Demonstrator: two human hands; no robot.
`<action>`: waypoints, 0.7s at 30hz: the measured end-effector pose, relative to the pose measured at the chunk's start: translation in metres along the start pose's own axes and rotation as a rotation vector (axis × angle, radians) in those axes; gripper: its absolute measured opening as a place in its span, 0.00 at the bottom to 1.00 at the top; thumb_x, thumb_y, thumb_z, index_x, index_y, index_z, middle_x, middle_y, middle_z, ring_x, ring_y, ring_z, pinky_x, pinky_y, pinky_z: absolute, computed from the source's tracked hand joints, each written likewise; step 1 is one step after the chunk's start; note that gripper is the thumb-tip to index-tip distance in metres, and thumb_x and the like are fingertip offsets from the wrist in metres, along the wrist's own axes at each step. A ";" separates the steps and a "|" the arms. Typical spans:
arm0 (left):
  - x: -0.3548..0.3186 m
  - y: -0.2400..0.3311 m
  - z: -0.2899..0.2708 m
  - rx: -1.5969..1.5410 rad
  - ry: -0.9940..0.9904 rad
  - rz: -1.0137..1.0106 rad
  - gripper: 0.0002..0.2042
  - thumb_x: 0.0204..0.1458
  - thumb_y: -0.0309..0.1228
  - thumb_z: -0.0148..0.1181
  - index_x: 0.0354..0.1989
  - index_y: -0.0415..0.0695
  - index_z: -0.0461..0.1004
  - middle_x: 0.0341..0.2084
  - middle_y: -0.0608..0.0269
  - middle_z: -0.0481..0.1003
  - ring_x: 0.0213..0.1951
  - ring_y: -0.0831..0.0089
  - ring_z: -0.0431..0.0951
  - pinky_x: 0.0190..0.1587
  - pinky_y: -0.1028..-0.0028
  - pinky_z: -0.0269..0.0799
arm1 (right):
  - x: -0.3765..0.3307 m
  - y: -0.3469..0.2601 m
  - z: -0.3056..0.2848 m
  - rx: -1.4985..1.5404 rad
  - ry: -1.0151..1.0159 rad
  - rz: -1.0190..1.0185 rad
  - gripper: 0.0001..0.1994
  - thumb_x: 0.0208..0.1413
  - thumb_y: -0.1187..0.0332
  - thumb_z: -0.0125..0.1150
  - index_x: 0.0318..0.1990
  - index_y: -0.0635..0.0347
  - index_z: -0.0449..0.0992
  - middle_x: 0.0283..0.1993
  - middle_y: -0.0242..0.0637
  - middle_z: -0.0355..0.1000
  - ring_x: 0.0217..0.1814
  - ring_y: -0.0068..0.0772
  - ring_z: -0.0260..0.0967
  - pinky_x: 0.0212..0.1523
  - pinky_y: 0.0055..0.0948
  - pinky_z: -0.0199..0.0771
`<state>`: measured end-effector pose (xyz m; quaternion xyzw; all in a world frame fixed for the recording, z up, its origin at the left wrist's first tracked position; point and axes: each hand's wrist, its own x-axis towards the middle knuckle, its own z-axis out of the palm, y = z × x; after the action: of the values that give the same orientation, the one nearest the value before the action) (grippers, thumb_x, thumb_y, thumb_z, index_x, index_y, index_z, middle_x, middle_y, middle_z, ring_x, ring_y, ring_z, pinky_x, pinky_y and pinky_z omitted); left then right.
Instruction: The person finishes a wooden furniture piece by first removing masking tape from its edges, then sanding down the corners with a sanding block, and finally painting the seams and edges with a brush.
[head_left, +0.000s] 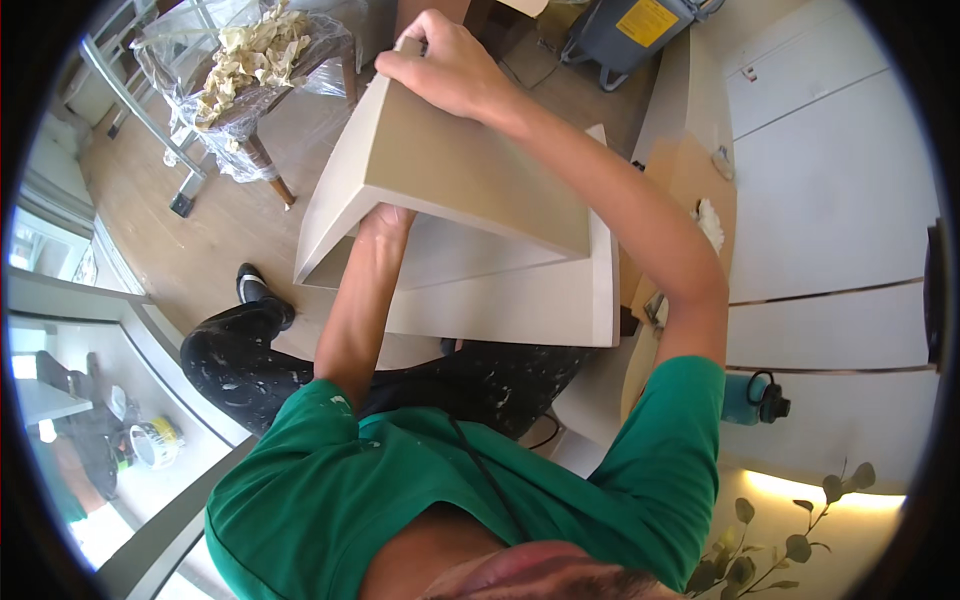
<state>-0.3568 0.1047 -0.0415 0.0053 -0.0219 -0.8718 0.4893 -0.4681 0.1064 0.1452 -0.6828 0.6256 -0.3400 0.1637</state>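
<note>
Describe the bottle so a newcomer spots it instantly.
Find the large white cabinet fronts at right. Lower down, beside the person's green fabric right sleeve, is a teal cylindrical bottle whose black looped cap stands out from those white fronts.

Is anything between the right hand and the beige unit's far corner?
Yes: a small block, held in the right hand, sits at the far corner of the beige unit; whether the hand also touches it is unclear.

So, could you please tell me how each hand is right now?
Left hand: mostly hidden inside the beige panel assembly; cannot tell.
Right hand: closed, apparently on a small block.
</note>
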 end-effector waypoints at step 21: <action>-0.012 0.064 0.002 0.030 -0.040 0.014 0.25 0.68 0.46 0.53 0.61 0.35 0.69 0.53 0.50 0.77 0.48 0.59 0.81 0.47 0.63 0.83 | -0.335 0.039 0.011 0.258 0.966 -0.128 0.41 0.62 0.42 0.60 0.66 0.73 0.60 0.65 0.54 0.65 0.68 0.50 0.66 0.69 0.46 0.64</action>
<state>-0.2962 0.0815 -0.0373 -0.0049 -0.0445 -0.8680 0.4946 -0.4850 0.4212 0.0244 -0.4587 0.5396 -0.7011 -0.0827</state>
